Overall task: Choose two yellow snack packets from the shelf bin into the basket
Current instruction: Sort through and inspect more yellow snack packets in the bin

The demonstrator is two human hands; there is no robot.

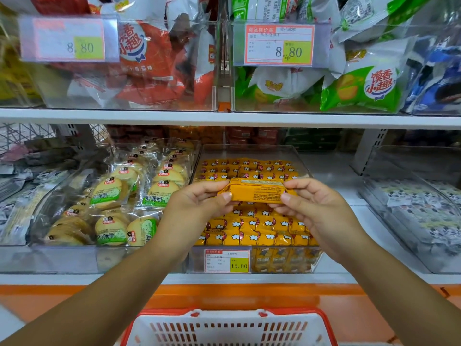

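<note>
A yellow snack packet (254,191) is held level above the clear shelf bin (299,158), back side with small print facing me. My left hand (197,203) pinches its left end and my right hand (314,208) pinches its right end. The bin below holds several rows of matching yellow packets (252,231). A white basket with a red rim (229,328) sits at the bottom of the view, below my arms; the part of its inside that shows holds nothing.
A price tag reading 15.80 (227,260) hangs on the bin's front. Left of it a bin holds round biscuit packs (117,203); to the right a bin of black-and-white packets (419,211). The upper shelf (224,118) carries red and green snack bags.
</note>
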